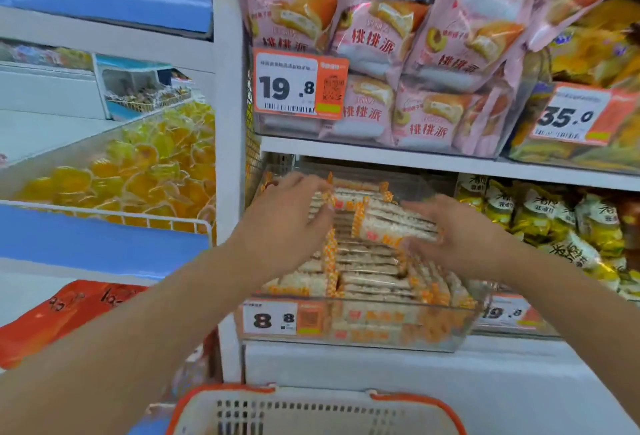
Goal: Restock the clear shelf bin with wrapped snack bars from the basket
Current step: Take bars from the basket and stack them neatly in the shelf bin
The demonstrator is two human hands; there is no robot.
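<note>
The clear shelf bin (360, 339) sits on the lower shelf, packed with several wrapped snack bars (367, 272) in orange-edged wrappers. Both hands reach into its back half. My left hand (291, 216) lies on the rear bars at the left, its fingers over their wrapper ends. My right hand (453, 230) holds a small stack of bars (398, 223) tilted above the others. The orange-rimmed basket (311, 410) shows at the bottom edge; its contents are hidden.
A shelf board (415, 157) with pink cake packs (381, 53) hangs low over the bin. Yellow-green snack packs (554, 226) fill the bin to the right. A wire bin of yellow sweets (131, 175) stands left of the white upright (230, 157).
</note>
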